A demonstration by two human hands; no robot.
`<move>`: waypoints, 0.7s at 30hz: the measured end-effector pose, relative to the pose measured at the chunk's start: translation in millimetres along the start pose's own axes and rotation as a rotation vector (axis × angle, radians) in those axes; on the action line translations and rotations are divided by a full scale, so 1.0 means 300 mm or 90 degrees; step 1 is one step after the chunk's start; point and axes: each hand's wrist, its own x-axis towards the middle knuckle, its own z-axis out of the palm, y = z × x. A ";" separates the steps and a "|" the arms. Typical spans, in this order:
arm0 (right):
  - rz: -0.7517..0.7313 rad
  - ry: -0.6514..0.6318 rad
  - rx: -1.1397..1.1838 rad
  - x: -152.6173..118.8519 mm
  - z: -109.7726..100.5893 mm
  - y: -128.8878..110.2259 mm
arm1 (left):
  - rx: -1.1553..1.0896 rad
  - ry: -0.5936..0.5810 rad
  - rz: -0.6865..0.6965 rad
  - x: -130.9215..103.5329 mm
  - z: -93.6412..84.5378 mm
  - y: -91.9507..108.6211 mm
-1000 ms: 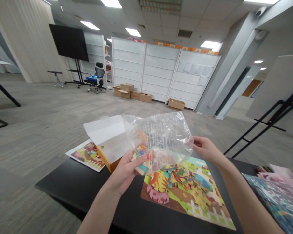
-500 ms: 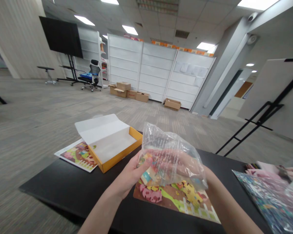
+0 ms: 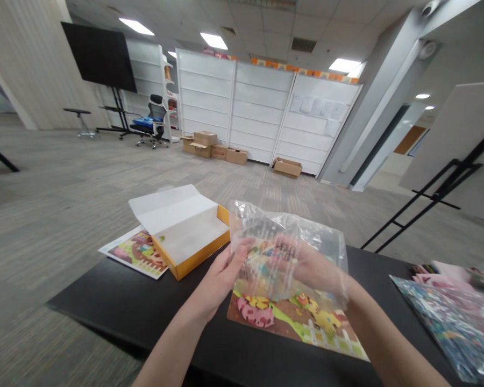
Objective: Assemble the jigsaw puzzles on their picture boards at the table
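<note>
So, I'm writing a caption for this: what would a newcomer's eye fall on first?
Likely the crinkled clear plastic bag in front, with the right hand inside it and the left hand gripping its left side. Below lies a colourful picture board; to the bag's left sits an open yellow box.

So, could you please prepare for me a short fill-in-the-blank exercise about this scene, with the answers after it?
1. Nearly the whole ____ hand shows through the clear bag.
2. The raised lid of the open box has a ____ inner side.
3. The table under the box is ____.
4. The box partly ____ a picture card from view.

Missing words: right; white; black; hides.
</note>
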 end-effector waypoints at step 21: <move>0.140 -0.394 -0.221 -0.021 -0.055 0.159 | -0.308 0.155 -0.010 0.026 -0.072 0.092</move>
